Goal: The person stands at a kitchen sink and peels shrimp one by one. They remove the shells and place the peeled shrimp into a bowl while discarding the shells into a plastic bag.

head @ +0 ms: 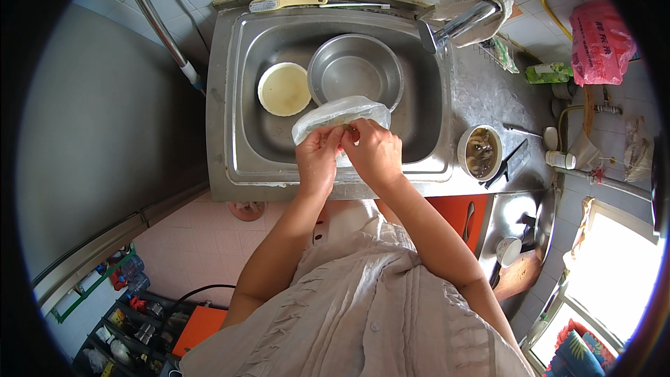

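Both hands meet over the near part of the stainless steel sink (426, 131), fingertips nearly touching. My left hand (318, 157) and my right hand (378, 149) pinch a small brownish piece (347, 126) between them; it is too small to identify. A translucent plastic bag (343, 108) lies gaping under and behind the fingers, its lower part hidden by them. Beyond the bag sits a round metal basin (353, 73) with its inside visible. To its left, a pale bowl with a fluted rim (284, 89) contains cloudy yellowish liquid.
On the counter at right stand a white bowl (480, 153) of dark pieces in liquid and a black-handled cleaver (510, 163). The faucet (466, 21), cloth-wrapped, overhangs the sink's back right. A brush (288, 3) lies on the back ledge. A pink plastic bag (602, 42) hangs at far right.
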A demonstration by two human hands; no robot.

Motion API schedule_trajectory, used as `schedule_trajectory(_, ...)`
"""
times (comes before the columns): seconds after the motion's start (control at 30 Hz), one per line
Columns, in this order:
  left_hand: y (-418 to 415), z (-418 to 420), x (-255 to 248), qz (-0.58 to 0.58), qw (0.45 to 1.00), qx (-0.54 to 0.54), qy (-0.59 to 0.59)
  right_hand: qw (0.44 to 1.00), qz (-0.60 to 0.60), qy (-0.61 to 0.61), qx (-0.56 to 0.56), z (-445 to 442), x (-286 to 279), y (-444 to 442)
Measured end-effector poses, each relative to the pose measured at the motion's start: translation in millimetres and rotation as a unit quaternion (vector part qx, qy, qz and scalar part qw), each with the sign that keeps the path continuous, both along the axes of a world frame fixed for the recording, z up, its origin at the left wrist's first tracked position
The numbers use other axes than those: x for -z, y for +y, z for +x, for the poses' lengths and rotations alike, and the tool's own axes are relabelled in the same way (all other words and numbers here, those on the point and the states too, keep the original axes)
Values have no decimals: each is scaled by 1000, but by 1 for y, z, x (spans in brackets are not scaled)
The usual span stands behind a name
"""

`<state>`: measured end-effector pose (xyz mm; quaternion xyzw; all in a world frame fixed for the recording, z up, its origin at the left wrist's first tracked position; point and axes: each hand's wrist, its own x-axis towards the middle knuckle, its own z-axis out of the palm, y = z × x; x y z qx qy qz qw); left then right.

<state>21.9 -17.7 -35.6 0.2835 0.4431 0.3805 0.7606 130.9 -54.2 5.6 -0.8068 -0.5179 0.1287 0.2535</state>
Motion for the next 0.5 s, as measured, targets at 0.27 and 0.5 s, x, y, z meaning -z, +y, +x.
schedule_trajectory(0.27,1,-7,-5,28,999,39,15,998,-49,39,1,8,-4,4)
schedule_trajectory(0.5,7,-15,-8,9,999,46,1,955,-74,281,55,20,-9,4)
